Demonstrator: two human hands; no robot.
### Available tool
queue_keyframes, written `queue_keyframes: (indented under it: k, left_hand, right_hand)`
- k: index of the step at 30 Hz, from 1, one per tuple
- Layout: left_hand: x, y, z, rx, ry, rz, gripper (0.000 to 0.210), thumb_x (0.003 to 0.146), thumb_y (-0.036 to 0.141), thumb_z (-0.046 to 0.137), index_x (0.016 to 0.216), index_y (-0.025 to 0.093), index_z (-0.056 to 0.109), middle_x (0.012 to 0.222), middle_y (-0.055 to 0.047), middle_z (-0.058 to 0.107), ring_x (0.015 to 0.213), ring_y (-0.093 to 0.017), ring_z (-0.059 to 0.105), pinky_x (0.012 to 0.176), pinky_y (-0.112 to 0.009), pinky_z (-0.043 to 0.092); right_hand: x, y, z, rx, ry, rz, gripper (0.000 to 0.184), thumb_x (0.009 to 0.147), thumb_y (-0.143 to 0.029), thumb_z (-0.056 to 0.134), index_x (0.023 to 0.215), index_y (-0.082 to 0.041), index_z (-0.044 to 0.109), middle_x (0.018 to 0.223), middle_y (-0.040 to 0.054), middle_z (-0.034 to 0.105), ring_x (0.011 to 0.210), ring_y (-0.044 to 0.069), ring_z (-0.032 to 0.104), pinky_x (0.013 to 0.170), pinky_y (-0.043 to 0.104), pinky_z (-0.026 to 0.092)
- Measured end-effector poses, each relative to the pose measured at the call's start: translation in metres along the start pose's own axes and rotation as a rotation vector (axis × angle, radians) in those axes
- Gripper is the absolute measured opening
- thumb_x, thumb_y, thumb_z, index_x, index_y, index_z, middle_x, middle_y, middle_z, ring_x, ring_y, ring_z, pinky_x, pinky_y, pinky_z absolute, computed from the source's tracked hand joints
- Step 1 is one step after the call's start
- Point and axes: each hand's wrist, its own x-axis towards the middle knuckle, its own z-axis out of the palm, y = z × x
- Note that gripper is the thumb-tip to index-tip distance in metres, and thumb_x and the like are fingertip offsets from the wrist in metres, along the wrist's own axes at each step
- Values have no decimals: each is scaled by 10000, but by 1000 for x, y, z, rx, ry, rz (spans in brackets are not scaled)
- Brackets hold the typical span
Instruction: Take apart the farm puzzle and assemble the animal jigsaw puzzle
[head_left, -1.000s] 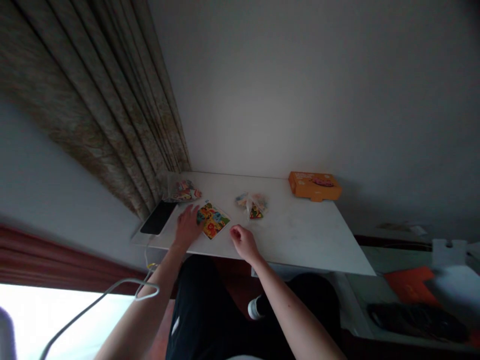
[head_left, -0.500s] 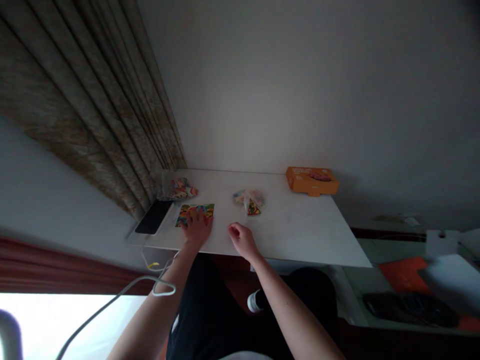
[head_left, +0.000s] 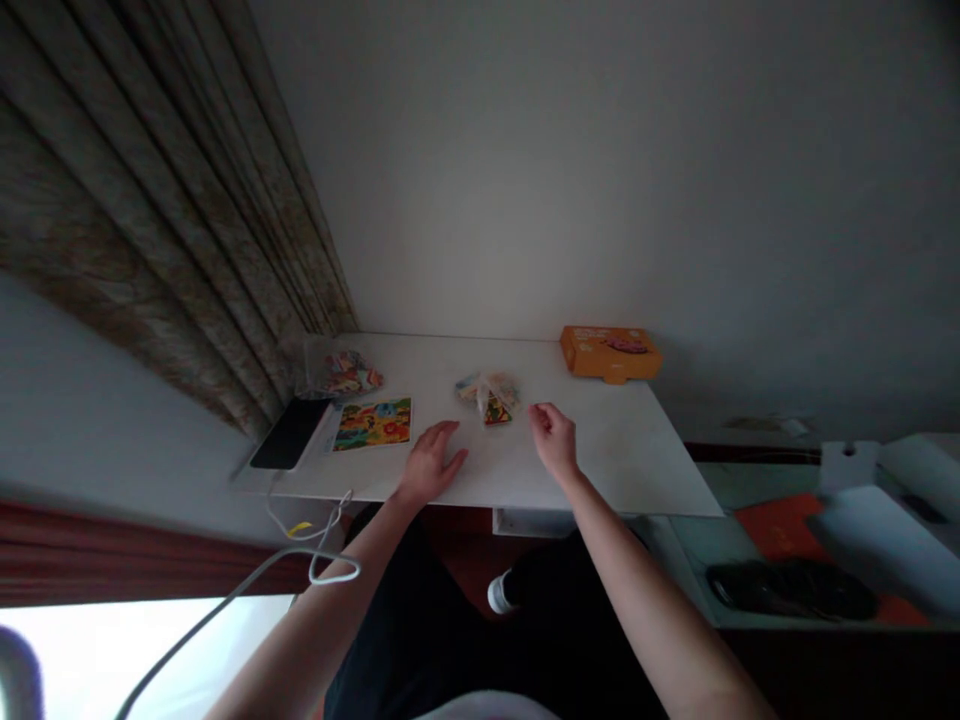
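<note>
My left hand (head_left: 430, 462) is open over the white table (head_left: 517, 485), its fingers apart and nothing in them. Just left of it lies a flat, colourful picture card (head_left: 373, 424) with cartoon animals. My right hand (head_left: 553, 438) has its fingers curled closed; whether anything small is inside is hidden. Between the hands and a little farther back sits a clear plastic bag of puzzle pieces (head_left: 489, 392), close to the right hand but apart from it. A second clear bag of colourful pieces (head_left: 351, 374) rests at the back left.
An orange box (head_left: 611, 354) stands at the table's back right. A dark phone-like slab (head_left: 292, 434) lies at the left edge, with a white cable (head_left: 322, 575) hanging below. To the right, a lower glass surface holds an orange sheet (head_left: 780, 527) and black items (head_left: 791, 589).
My left hand has come off the picture card and shifted right, uncovering it. The right hand has moved right and farther forward, beside the bag of pieces.
</note>
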Motion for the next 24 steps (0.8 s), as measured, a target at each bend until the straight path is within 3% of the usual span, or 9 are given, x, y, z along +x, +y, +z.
queue_keyframes:
  k: [2,4,6,8,12,18,24]
  left_hand:
    - [6,24,10,-37,-22,187,277,1022,208,466,1243,189,632,1126,-117,720,1098,-225,682,970,-392,567]
    - [15,47,20,-54,-98,366,283,995,126,461,1192,185,656,1100,-113,715,1074,-217,676,944,-372,562]
    - [27,66,29,-39,-159,430,277,956,85,495,1152,178,668,1107,-115,704,1081,-225,659,943,-374,550]
    - [41,79,37,-4,-194,372,237,924,59,506,1025,177,686,1032,-106,695,1021,-229,651,902,-374,544]
    - [62,84,45,25,-195,113,282,869,9,455,859,190,672,885,-86,664,928,-225,639,861,-357,523]
    - [55,52,36,68,-115,-179,274,931,73,435,1038,192,658,1035,-101,695,992,-231,658,874,-340,527]
    - [39,24,28,164,-202,-280,278,1026,159,408,1081,196,677,960,-82,734,857,-203,709,746,-297,526]
  right_hand:
    - [13,19,-5,-9,-38,70,444,894,-621,527,846,-204,675,692,48,675,613,183,587,611,285,435]
    - [16,35,-6,-7,-63,128,440,859,-620,528,851,-204,673,732,68,700,655,205,616,640,305,463]
    - [13,44,-6,-8,-80,149,414,852,-595,521,845,-208,670,759,77,716,687,216,632,666,316,477]
    - [7,47,-5,-12,-105,140,385,859,-566,517,846,-213,668,769,72,723,696,215,634,679,318,482]
    - [3,45,-7,20,-106,142,376,866,-563,520,846,-214,658,759,67,718,688,214,634,676,318,487]
    - [3,46,-9,52,-60,140,410,867,-604,551,847,-213,674,793,85,731,733,228,654,711,333,511]
    - [0,50,-8,59,-57,152,444,873,-630,570,885,-201,685,797,85,722,728,224,638,703,327,487]
